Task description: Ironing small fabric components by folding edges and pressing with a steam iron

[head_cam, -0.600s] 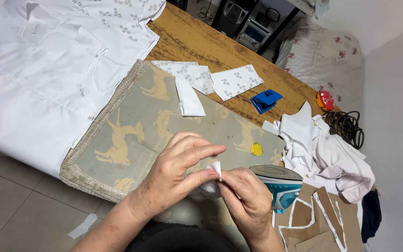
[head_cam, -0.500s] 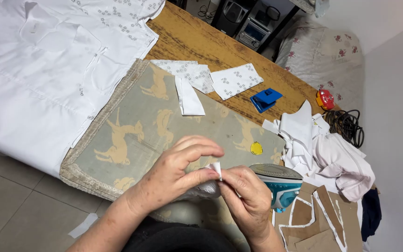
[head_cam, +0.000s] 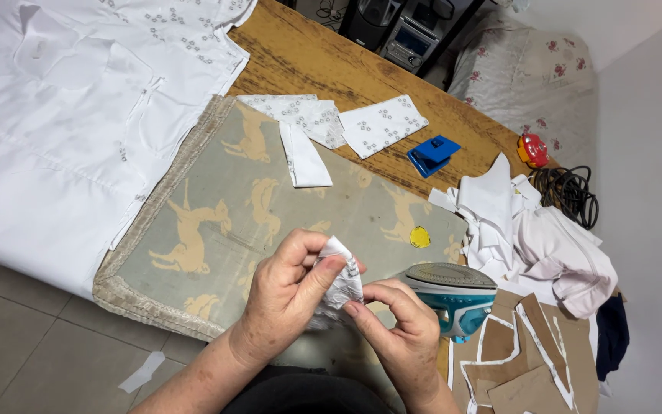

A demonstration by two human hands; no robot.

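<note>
A large white garment (head_cam: 63, 130), partly printed with small grey motifs, fills the upper left of the frame and hangs over the near edge of the wooden bench (head_cam: 323, 65). To its right lies a grey-green pad (head_cam: 270, 222) patterned with tan deer, frayed along its lower left border; a folded white strip (head_cam: 304, 157) rests on its upper part, touching a printed white piece (head_cam: 300, 115), with another printed piece (head_cam: 383, 124) just beside it on the bare wood.

At lower centre the left hand (head_cam: 285, 295) and the right hand (head_cam: 396, 330) meet over the near edge of the pad. Between them is a small piece of white fabric (head_cam: 340, 280), crumpled and folded, with faint grey printing on it and a pointed corner sticking up above the fingers. The left hand is closed on it, thumb pressing it against the curled fingers; the right hand pinches its lower edge between thumb and forefinger.

Just right of the hands an iron (head_cam: 453, 295) with a grey top and teal body sits on the bench, close behind the right hand. A small yellow disc (head_cam: 420, 237) lies on the pad above it, and a blue clip-like object (head_cam: 433, 153) sits farther up. At the lower right are brown paper patterns (head_cam: 522, 360) edged in white; above them a heap of white and pinkish cloth (head_cam: 538, 238), a red object (head_cam: 532, 149) and a coiled black cable (head_cam: 568, 195).
</note>
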